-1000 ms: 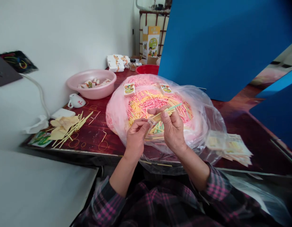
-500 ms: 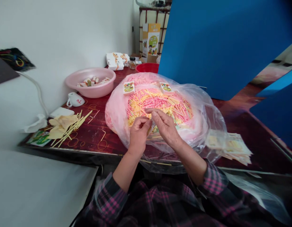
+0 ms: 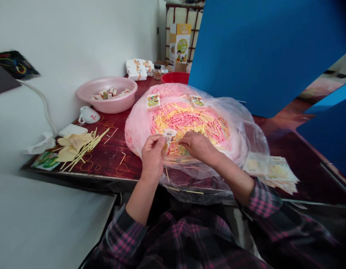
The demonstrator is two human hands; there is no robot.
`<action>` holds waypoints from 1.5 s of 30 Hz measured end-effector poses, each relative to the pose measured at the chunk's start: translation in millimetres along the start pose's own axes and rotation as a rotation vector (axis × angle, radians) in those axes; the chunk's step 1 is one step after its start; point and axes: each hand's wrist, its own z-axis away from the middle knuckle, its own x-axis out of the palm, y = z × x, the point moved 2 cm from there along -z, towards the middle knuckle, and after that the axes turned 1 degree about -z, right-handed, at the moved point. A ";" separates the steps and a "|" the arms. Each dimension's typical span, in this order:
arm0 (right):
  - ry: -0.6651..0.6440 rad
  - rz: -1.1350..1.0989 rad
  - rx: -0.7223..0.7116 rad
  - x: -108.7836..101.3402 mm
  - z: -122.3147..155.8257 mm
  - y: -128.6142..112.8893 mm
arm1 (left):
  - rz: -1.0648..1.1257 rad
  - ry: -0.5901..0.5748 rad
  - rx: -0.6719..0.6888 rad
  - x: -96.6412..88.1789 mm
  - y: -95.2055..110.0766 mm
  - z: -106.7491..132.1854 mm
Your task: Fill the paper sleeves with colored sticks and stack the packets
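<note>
My left hand (image 3: 152, 155) pinches a small printed packet (image 3: 170, 134) upright between thumb and fingers. To its right, my right hand (image 3: 199, 146) is closed with its fingertips together over the sticks; whatever they grip is hidden. Both hands are above a large clear plastic bag (image 3: 245, 127), rolled open and full of thin pink and yellow sticks (image 3: 186, 121). Two small printed packs rest on the far part of the bag, a left one (image 3: 153, 102) and a right one (image 3: 198, 102).
A pink basin (image 3: 105, 106) holding small packs stands at the left, with a white mug (image 3: 89, 115) near it. Loose yellow sticks (image 3: 90, 149) and rubber bands lie at front left. Flat printed packets (image 3: 281, 172) are stacked at right. A blue panel (image 3: 245, 56) rises behind.
My hands have moved apart, the left one slightly leftward. The small packet, mostly hidden between them before, now shows in my left hand. My right fingers have drawn together.
</note>
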 end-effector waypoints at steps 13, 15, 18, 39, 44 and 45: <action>0.057 -0.026 -0.092 9.9 -16.8 23.0 | -0.056 -0.012 -0.019 1.1 -9.1 0.5; 0.191 -0.216 -0.039 6.9 -17.0 29.4 | -0.081 -0.014 -0.005 0.1 -12.5 0.3; 0.416 -0.591 0.124 -4.5 -11.4 32.9 | -0.120 -0.027 0.042 0.1 -15.9 0.5; 0.706 -1.021 0.144 -20.5 23.7 -15.9 | -0.181 -0.172 0.167 9.0 -27.4 11.6; 0.816 -1.039 0.235 -13.0 24.9 -12.4 | -0.214 -0.211 0.197 10.3 -25.3 15.7; 0.834 -0.980 0.220 -14.6 26.3 -13.5 | -0.239 -0.223 0.205 10.7 -25.0 16.4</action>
